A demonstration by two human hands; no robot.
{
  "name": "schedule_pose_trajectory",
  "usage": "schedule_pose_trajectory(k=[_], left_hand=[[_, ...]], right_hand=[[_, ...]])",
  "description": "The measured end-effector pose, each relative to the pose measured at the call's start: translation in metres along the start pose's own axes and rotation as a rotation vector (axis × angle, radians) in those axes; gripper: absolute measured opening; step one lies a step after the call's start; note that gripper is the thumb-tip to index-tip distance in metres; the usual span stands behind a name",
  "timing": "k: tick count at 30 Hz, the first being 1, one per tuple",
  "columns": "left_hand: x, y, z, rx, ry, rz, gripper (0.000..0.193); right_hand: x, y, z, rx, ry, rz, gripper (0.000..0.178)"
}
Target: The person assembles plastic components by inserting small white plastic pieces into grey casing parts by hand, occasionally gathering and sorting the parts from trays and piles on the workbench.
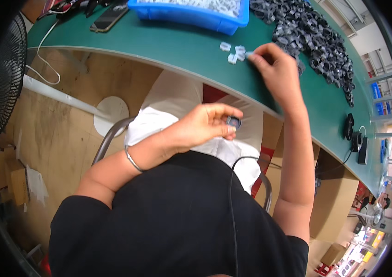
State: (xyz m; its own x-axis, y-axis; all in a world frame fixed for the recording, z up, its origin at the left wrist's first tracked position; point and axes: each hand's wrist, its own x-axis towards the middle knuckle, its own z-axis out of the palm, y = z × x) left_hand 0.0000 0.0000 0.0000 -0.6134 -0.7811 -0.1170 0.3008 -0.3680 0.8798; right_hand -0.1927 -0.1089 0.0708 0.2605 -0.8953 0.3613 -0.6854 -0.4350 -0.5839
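Note:
Above my lap, my left hand [200, 125] pinches a small dark grey plastic part [234, 122] between thumb and fingers. My right hand [279, 71] reaches over the green table, with thumb and forefinger closed on a small whitish plastic piece [249, 54]. Just left of those fingertips lie several loose white plastic pieces [232, 58] on the tabletop. A large heap of dark grey ring-shaped parts [316, 39] spreads beyond and to the right of my right hand. At the back, a blue bin [186, 15] is full of similar white pieces.
The green table [177, 48] curves around in front, its near edge between my arms. A phone [109, 19] lies at the back left. Small black devices with a cable [356, 138] sit at the right. A standing fan [2, 78] is on the left.

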Motion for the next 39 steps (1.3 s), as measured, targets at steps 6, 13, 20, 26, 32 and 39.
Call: schedule_pose_trajectory(k=[6,13,20,26,32,39], left_hand=[[0.0,-0.013,-0.01,0.07,0.218,0.043,0.039],[0.001,-0.031,-0.003,0.164,0.249,0.057,0.038],[-0.002,-0.033,0.0,0.293,0.237,0.0,0.038],[-0.002,-0.038,-0.002,0.242,0.242,-0.003,0.038],[-0.004,-0.044,-0.006,0.298,0.23,-0.009,0.036],[0.002,-0.048,-0.009,-0.083,0.285,-0.154,0.031]], right_hand=[[-0.061,-0.032,-0.019,0.479,0.025,0.244,0.014],[-0.136,-0.032,0.032,0.309,-0.055,0.417,0.011],[-0.147,-0.028,0.05,0.288,0.006,0.457,0.011],[-0.152,-0.025,0.063,0.302,0.051,0.43,0.011],[-0.153,-0.015,0.065,0.512,-0.03,0.606,0.012],[-0.154,-0.004,0.069,0.78,-0.087,0.706,0.015]])
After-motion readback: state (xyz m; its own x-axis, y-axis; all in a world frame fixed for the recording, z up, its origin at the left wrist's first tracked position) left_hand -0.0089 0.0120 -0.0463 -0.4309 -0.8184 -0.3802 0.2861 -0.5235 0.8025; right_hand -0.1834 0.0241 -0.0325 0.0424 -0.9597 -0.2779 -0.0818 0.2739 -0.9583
